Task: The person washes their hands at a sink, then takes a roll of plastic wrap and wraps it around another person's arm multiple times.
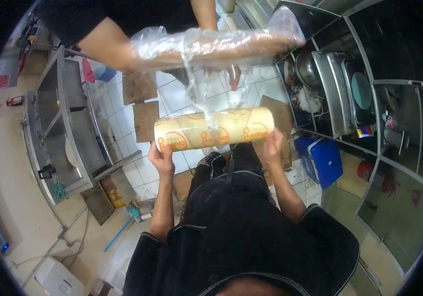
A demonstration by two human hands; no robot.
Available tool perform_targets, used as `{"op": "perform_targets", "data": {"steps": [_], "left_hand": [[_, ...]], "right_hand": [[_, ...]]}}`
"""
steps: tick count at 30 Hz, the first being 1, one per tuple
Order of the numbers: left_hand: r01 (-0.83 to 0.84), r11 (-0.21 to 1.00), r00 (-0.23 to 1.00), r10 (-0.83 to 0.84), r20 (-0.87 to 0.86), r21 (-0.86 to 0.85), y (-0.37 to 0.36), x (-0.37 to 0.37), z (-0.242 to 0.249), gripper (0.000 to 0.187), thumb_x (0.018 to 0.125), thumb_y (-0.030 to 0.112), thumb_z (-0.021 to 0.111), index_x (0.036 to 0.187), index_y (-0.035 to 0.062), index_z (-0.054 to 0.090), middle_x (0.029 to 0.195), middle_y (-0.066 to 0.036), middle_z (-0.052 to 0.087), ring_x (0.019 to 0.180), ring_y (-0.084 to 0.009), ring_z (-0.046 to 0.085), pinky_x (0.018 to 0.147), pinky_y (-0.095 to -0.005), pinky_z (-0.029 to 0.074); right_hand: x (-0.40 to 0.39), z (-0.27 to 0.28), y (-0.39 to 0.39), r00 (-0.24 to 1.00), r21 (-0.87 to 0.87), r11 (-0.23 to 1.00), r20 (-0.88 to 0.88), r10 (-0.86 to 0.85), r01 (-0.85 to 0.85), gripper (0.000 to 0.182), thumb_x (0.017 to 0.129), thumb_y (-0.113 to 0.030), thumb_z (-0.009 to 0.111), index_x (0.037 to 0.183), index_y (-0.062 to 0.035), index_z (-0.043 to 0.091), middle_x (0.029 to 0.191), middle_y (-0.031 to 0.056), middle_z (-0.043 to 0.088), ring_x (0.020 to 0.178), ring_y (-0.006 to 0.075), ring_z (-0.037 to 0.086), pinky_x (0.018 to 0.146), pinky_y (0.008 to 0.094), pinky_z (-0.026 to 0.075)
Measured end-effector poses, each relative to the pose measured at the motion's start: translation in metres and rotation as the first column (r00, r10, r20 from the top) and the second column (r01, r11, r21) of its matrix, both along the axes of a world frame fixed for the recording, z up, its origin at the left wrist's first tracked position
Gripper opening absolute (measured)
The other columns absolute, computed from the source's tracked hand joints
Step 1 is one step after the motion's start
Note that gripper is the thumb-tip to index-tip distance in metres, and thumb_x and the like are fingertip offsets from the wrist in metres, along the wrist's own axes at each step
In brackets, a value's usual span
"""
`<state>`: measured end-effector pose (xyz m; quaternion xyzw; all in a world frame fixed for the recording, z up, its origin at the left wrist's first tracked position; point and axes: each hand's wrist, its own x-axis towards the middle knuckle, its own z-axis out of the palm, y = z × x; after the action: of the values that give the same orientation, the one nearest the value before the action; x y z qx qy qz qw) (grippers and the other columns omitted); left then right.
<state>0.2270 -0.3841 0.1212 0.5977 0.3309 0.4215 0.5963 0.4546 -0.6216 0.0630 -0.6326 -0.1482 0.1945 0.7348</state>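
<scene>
My left hand (160, 157) and my right hand (272, 145) hold a wide roll of cling film (192, 133) between them, one at each end. The roll is yellowish with orange print, and it lies level in front of my body. From it a bunched strand of clear cling film (197, 93) runs up to another person's forearm (206, 47). That forearm is stretched across the view and wrapped in shiny clear film. The person's other hand (234, 76) hangs below the wrapped arm, partly behind the film.
A steel sink counter (76, 128) stands on the left. On the right are shelves with metal trays (334, 93) and a steel bowl (307, 69). A blue box (324, 162) sits on the floor near cardboard pieces (145, 121) on white tiles. A blue-handled brush (120, 233) leans at lower left.
</scene>
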Motion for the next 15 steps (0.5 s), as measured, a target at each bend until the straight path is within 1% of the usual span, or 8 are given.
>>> {"op": "perform_targets", "data": {"steps": [2,3,6,7,10,11,14,15], "left_hand": [[0.100,0.994,0.995,-0.100,0.016,-0.034,-0.008,-0.025,0.036,0.021,0.090,0.008,0.063,0.105,-0.0052,0.057,0.099,-0.008,0.063,0.091,-0.0107,0.058,0.081,-0.0248,0.046],[0.152,0.987,0.988,-0.151,0.029,-0.044,-0.009,-0.034,0.049,0.020,0.090,0.006,0.064,0.105,-0.0050,0.058,0.098,-0.008,0.063,0.092,-0.0105,0.058,0.081,-0.0247,0.046],[0.051,0.985,0.996,-0.063,-0.070,-0.165,-0.003,-0.040,0.070,0.020,0.089,0.003,0.065,0.107,-0.0044,0.059,0.099,-0.008,0.065,0.093,-0.0104,0.059,0.082,-0.0250,0.047],[0.045,0.983,0.992,-0.065,-0.106,-0.176,0.004,-0.043,0.070,0.023,0.090,0.006,0.065,0.110,-0.0047,0.059,0.102,-0.009,0.066,0.092,-0.0114,0.061,0.083,-0.0267,0.048],[0.050,0.954,0.996,-0.071,-0.061,-0.295,0.025,-0.049,0.055,0.026,0.092,0.011,0.064,0.113,-0.0053,0.060,0.104,-0.009,0.066,0.092,-0.0124,0.062,0.082,-0.0274,0.049],[0.104,0.941,0.987,-0.136,-0.080,-0.321,0.038,-0.053,0.047,0.033,0.092,0.018,0.065,0.114,-0.0058,0.061,0.105,-0.010,0.067,0.090,-0.0131,0.063,0.080,-0.0280,0.050],[0.183,0.920,0.931,-0.275,-0.240,-0.348,0.060,-0.040,0.059,0.034,0.089,0.022,0.069,0.108,-0.0056,0.064,0.099,-0.010,0.069,0.085,-0.0132,0.064,0.076,-0.0283,0.051],[0.114,0.941,0.944,-0.203,-0.261,-0.318,0.064,-0.033,0.053,0.034,0.088,0.024,0.070,0.105,-0.0054,0.066,0.095,-0.009,0.069,0.082,-0.0133,0.064,0.074,-0.0284,0.051]], "right_hand": [[-0.006,0.082,0.011,0.998,-0.022,0.997,-0.003,0.070,-0.070,0.036,0.097,-0.025,0.051,0.113,0.0049,0.061,0.100,0.0096,0.066,0.090,0.0149,0.059,0.081,0.0294,0.046],[-0.006,0.102,0.008,0.984,-0.082,0.981,0.017,0.177,-0.175,0.037,0.099,-0.023,0.046,0.121,0.0057,0.055,0.111,0.0114,0.064,0.101,0.0141,0.059,0.089,0.0271,0.044],[-0.015,0.103,-0.005,0.969,-0.226,0.943,-0.049,0.241,-0.246,0.034,0.098,-0.022,0.051,0.117,0.0050,0.060,0.105,0.0089,0.066,0.096,0.0145,0.059,0.086,0.0286,0.046],[-0.029,0.117,0.013,0.972,-0.088,0.969,-0.078,0.222,-0.229,0.034,0.100,-0.021,0.050,0.119,0.0055,0.059,0.106,0.0088,0.066,0.097,0.0130,0.059,0.087,0.0282,0.046],[-0.043,0.120,0.026,0.969,-0.194,0.951,-0.089,0.229,-0.243,0.034,0.101,-0.021,0.049,0.119,0.0057,0.059,0.107,0.0087,0.066,0.096,0.0119,0.059,0.087,0.0273,0.046],[-0.048,0.126,0.035,0.969,-0.224,0.944,-0.110,0.223,-0.243,0.036,0.101,-0.024,0.049,0.119,0.0056,0.059,0.107,0.0084,0.067,0.095,0.0123,0.059,0.086,0.0278,0.046],[-0.035,0.097,0.052,0.976,-0.285,0.936,-0.123,0.178,-0.206,0.038,0.099,-0.027,0.053,0.119,0.0050,0.059,0.108,0.0100,0.067,0.096,0.0129,0.058,0.086,0.0293,0.047],[-0.029,0.081,0.060,0.982,-0.257,0.949,-0.100,0.161,-0.182,0.039,0.098,-0.028,0.055,0.119,0.0051,0.058,0.107,0.0112,0.067,0.096,0.0140,0.059,0.085,0.0300,0.047]]}}
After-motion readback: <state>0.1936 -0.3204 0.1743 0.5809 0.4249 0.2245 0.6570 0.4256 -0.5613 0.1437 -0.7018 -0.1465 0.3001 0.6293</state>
